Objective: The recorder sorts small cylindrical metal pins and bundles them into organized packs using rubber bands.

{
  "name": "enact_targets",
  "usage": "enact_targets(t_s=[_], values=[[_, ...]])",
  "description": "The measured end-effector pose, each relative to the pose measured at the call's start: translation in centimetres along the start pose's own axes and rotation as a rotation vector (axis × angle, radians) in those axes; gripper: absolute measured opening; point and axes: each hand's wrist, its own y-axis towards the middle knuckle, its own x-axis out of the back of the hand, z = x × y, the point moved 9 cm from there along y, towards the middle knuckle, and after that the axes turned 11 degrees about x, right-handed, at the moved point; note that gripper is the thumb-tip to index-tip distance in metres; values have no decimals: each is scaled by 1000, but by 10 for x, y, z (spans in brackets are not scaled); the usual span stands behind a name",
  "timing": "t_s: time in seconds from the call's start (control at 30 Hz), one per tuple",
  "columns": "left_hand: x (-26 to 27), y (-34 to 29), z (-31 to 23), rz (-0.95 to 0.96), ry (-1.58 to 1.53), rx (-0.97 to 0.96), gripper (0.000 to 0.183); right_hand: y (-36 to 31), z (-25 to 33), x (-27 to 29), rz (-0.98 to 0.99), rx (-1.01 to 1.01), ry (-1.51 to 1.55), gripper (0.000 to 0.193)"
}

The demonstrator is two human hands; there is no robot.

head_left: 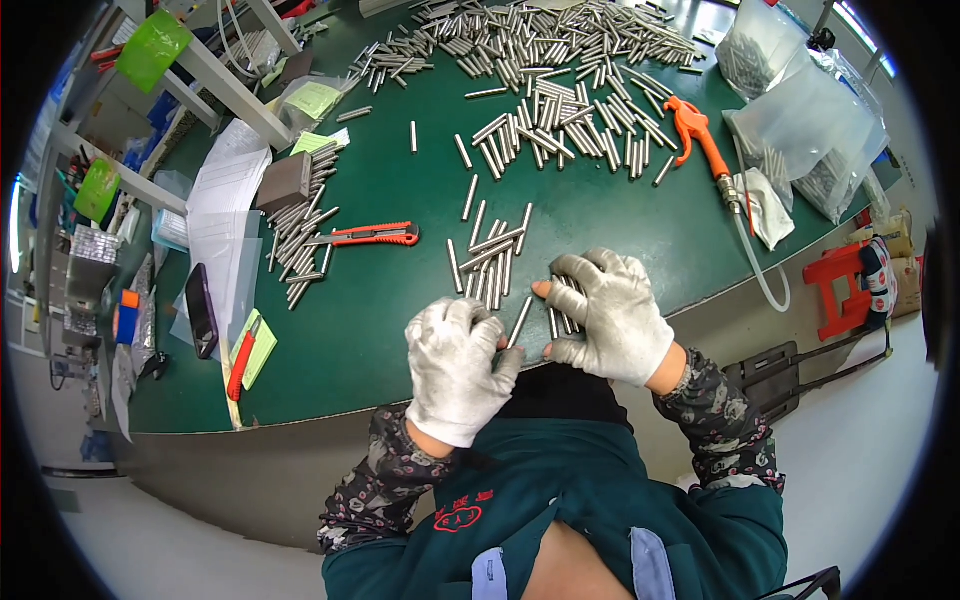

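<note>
Head view: bags (815,112) hold metal pins (833,185); hands (455,372) (618,318) at loose pins (520,322).

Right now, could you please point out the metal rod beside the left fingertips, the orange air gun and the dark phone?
Metal rod (520,322): head view, mid-shaft.
Orange air gun (709,150): head view, on its handle.
Dark phone (201,312): head view, its middle.

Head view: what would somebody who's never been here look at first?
Probably the big, shiny pile of metal rods spread across the far side of the green table. Next might come the bright orange tool with a hose, lying to the right of that pile. The red cutter knife also stands out, left of the middle, beside a smaller heap of rods.
</note>
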Motion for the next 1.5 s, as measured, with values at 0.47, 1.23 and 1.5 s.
enact_targets(t_s=[0.47,1.23,1.5], values=[[-17,38,1,93,177,-4,39,6,0,1,-66,-105,-76,43],[-7,18,5,68,-44,-18,43,11,-6,-2,-32,-102,-25,63],[-12,19,4,63,-34,-11,43,6,-11,1,-105,-65,34,59]])
